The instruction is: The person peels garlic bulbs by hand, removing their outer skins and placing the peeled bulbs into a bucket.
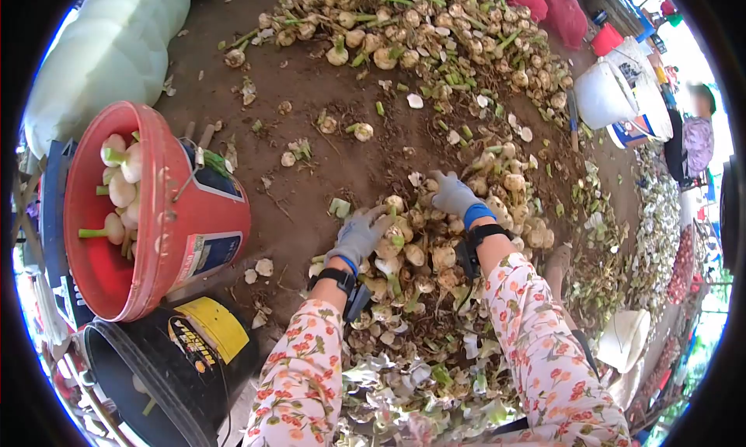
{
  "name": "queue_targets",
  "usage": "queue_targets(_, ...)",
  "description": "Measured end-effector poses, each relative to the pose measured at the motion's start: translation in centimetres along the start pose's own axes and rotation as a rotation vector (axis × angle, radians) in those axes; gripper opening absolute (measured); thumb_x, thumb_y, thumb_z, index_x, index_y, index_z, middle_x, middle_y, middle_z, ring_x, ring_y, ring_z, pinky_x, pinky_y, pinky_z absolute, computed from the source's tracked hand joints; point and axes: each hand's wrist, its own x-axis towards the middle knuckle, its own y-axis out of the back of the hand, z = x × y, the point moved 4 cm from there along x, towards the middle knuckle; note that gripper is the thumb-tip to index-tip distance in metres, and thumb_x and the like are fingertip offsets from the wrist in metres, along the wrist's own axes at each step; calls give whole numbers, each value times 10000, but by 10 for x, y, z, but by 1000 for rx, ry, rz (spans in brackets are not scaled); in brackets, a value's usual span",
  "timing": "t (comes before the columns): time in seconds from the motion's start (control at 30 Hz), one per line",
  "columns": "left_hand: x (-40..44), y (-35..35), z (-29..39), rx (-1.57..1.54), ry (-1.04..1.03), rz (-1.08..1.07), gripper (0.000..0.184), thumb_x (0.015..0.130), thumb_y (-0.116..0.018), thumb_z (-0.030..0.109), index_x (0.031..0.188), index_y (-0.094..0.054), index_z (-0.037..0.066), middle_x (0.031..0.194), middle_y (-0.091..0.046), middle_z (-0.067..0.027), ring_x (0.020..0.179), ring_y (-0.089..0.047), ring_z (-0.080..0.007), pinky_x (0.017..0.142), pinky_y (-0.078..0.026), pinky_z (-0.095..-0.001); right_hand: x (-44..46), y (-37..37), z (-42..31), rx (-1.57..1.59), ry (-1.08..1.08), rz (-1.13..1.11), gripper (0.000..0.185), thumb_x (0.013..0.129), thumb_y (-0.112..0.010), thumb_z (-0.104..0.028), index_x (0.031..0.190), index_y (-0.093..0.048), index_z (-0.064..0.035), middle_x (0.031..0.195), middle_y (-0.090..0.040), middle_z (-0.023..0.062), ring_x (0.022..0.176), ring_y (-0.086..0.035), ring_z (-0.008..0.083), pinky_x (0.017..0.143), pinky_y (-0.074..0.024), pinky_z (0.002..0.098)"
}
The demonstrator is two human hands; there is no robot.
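A heap of garlic bulbs (447,256) with cut stems and roots lies on the ground before me. My left hand (360,235), in a grey glove with a blue cuff, rests at the heap's left edge, fingers stretched over the bulbs. At the upper side of the heap, my right hand (453,194), gloved alike, lies on the bulbs with its fingers apart. Neither hand shows a bulb in its grip, though the undersides of the fingers are hidden. Black straps with small devices circle both wrists.
To the left stand a red bucket (211,214) with cleaned garlic inside and a black bucket (233,369). Further back lies a larger garlic pile (435,27). White buckets (602,97) and a person (697,136) are at right. Peelings (420,385) cover the ground near me.
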Motion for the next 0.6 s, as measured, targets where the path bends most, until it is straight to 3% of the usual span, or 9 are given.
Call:
queue_targets(0.13, -17, -37, -25, -67, -14, -126, 526, 828, -563, 472, 1230, -573, 134, 1340, -446, -192, 1253, -404, -353, 1052, -316, -384, -35, -23, -19, -139, 153, -29, 554, 826, -571, -293, 1349, -405, -221, 1309, -418, 195, 1166, -492, 367, 969, -419, 429)
queue_targets(0.23, -85, -48, -20, 20, 1, -76, 466, 823, -562, 465, 1191, -597, 180, 1332, -451, -196, 1226, -435, -354, 1040, -338, -394, -83, -47, -46, -268, 241, -41, 461, 823, -573, -266, 1276, -489, -242, 1204, -507, 173, 1115, -530, 362, 934, -435, 435)
queue_targets(0.3, -120, -64, -26, 198, -4, -41, 448, 816, -560, 461, 1182, -599, 205, 1329, -450, -195, 1204, -451, -355, 1027, -350, -404, -107, -72, -55, -259, 298, -19, 416, 816, -584, -233, 1229, -533, -253, 1166, -524, 170, 1098, -539, 358, 903, -450, 444)
queue_targets(0.4, -171, -67, -2, 216, 68, -187, 455, 798, -607, 389, 1192, -586, 163, 1329, -446, -198, 1189, -456, -360, 1023, -351, -406, -146, -94, -59, -113, 334, -46, 410, 806, -601, -168, 1210, -546, -211, 1159, -522, 176, 1081, -546, 340, 918, -443, 407)
queue_targets(0.43, -182, -63, -1, 110, 52, -138, 483, 791, -623, 364, 1213, -563, 137, 1327, -444, -202, 1193, -452, -360, 1026, -349, -404, -161, -97, -58, -53, 374, -43, 411, 806, -603, -161, 1212, -543, -179, 1157, -525, 179, 1076, -551, 323, 918, -444, 395)
queue_targets(0.5, -204, -55, 2, -103, 17, -45, 549, 777, -657, 315, 1256, -517, 86, 1324, -441, -209, 1200, -444, -358, 1032, -344, -399, -202, -94, -48, 462, 485, 4, 401, 827, -598, -157, 1221, -527, -138, 1121, -555, 163, 1055, -564, 283, 896, -455, 354)
queue_targets(0.53, -215, -47, 10, -155, -41, 115, 684, 743, -706, 266, 1307, -423, 3, 1314, -439, -231, 1221, -425, -356, 1043, -332, -396, -222, -90, -45, 718, 537, 28, 398, 837, -595, -155, 1226, -518, -118, 1103, -570, 156, 1045, -571, 263, 885, -461, 334)
queue_targets(0.57, -231, -42, 18, -152, -135, 183, 766, 732, -732, 267, 1338, -361, -19, 1306, -444, -228, 1237, -424, -312, 1044, -330, -371, -238, -98, -44, 1151, 382, -104, 367, 878, -562, -160, 1227, -499, -64, 1025, -617, 116, 947, -610, 215, 809, -498, 306)
queue_targets(0.6, -248, -38, 35, -427, -176, 188, 767, 725, -746, 244, 1337, -364, -16, 1302, -451, -204, 1231, -427, -282, 1038, -332, -353, -261, -97, -40, 1388, 278, -242, 334, 898, -538, -170, 1214, -503, -67, 1001, -626, 101, 883, -626, 208, 742, -515, 303)
